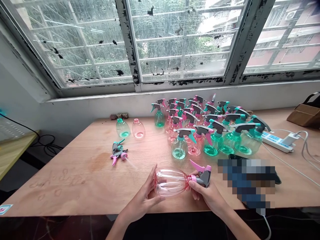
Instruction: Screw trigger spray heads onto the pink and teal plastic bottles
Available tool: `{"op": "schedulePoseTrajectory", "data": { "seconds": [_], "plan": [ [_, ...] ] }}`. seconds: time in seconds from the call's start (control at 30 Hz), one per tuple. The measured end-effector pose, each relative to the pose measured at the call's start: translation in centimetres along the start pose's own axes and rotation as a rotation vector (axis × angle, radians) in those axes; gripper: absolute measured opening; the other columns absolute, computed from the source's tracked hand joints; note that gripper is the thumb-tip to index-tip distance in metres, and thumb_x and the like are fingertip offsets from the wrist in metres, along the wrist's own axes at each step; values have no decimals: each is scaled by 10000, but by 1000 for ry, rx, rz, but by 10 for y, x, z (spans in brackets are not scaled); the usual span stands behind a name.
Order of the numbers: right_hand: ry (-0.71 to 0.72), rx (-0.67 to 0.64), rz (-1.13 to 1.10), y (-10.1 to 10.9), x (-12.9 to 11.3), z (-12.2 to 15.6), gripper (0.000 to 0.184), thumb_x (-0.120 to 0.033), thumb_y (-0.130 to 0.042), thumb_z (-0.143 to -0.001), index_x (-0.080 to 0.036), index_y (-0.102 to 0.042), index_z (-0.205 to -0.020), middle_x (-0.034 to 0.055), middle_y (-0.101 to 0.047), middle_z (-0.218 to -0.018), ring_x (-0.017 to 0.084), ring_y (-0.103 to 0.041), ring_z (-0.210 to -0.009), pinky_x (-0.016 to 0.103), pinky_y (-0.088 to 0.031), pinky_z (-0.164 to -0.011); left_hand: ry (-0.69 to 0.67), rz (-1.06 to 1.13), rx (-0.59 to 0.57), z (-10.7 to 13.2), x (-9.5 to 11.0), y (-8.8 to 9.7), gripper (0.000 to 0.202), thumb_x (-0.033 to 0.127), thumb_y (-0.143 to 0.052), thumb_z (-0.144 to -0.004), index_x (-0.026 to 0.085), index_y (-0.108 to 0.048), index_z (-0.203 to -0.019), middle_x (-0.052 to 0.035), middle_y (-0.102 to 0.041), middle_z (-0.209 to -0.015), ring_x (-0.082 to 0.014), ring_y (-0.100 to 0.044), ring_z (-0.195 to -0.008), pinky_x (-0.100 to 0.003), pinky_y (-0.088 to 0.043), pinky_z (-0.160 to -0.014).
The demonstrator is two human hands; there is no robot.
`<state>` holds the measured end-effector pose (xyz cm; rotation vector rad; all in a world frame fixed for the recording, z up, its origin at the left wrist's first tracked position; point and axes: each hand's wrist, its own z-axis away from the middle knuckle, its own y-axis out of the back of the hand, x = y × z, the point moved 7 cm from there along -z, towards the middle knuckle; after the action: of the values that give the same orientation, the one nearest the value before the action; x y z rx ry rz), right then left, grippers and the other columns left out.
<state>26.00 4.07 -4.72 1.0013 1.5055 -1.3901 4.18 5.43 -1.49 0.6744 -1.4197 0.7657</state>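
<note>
A pink spray bottle [172,181] lies on its side above the near edge of the wooden table [82,176]. My left hand [146,196] wraps around its clear pink body. My right hand [207,195] grips the neck, by the grey and pink trigger head [203,173] fitted on the bottle. Two loose trigger heads [118,152] lie to the left on the table. Behind them stand a green bottle [122,128] and a pink bottle [138,128], both without heads.
Several assembled pink and green spray bottles [207,130] crowd the back right of the table. A white power strip [277,141] with cables lies at the right, a brown box [303,115] behind it. A blurred patch covers a dark object near my right hand.
</note>
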Motion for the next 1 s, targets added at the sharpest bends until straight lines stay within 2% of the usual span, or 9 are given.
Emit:
{"op": "schedulePoseTrajectory", "data": {
  "seconds": [0.13,0.3,0.4,0.5,0.63,0.77,0.83,0.9,1.0],
  "plan": [
    [11,4,25,-1,-1,0,269,-385,-745,-879,-206,-560,-953,-18,-689,-657,93,-493,-453,230,-394,-459,5,-10,10,1,0,1,1008,235,-738,-863,412,-34,-1562,-49,-291,-1628,-278,-409,-1422,-470,-264,-1209],
    [-6,-9,31,-4,-3,1,287,-401,-757,-864,-209,-563,-952,-65,-605,-552,101,-494,-452,231,-389,-465,34,60,2,1,-8,3,1015,305,-754,-851,340,-44,-1576,-83,-357,-1607,-307,-260,-1500,-493,-228,-1224],
    [-3,-8,51,-3,-2,1,282,-408,-748,-869,-204,-564,-933,-42,-635,-590,107,-500,-459,241,-385,-463,33,44,-6,2,-8,2,985,298,-749,-856,333,-79,-1576,-76,-276,-1648,-307,-213,-1519,-487,-180,-1240],
    [5,-3,61,-1,1,0,283,-413,-742,-871,-201,-562,-926,-4,-683,-665,116,-513,-467,254,-386,-458,26,-18,3,2,-4,2,999,256,-735,-870,370,-30,-1569,-56,-190,-1676,-300,-216,-1520,-492,-164,-1241],
    [6,15,67,1,3,0,279,-411,-745,-867,-202,-568,-920,-16,-660,-618,125,-513,-452,261,-386,-453,-27,-47,13,2,1,2,938,255,-680,-915,390,-19,-1565,-41,-171,-1681,-281,-213,-1524,-483,-128,-1248],
    [3,20,73,0,1,0,284,-417,-752,-860,-198,-581,-917,-30,-638,-574,119,-496,-441,260,-383,-455,-17,25,16,2,-4,3,1086,264,-779,-834,387,18,-1562,-47,-119,-1690,-291,-152,-1538,-483,-120,-1249],
    [-3,20,61,-1,1,0,297,-416,-763,-850,-201,-574,-930,-25,-650,-600,119,-500,-447,261,-390,-458,-3,77,17,2,-8,3,1081,317,-780,-831,362,10,-1567,-63,-101,-1692,-301,-142,-1539,-488,-124,-1249],
    [4,12,55,-2,0,-1,289,-408,-761,-855,-202,-572,-926,-31,-641,-595,115,-497,-447,259,-389,-460,-6,100,12,1,-10,4,1031,358,-763,-842,335,-39,-1575,-75,-123,-1688,-310,-150,-1536,-491,-125,-1250],
    [20,-1,50,-3,-3,0,259,-390,-746,-875,-203,-573,-919,-41,-632,-576,105,-491,-443,246,-379,-459,-11,65,5,2,-8,4,989,326,-760,-849,349,-87,-1573,-72,-222,-1667,-308,-224,-1518,-499,-152,-1245]
  ]
}}
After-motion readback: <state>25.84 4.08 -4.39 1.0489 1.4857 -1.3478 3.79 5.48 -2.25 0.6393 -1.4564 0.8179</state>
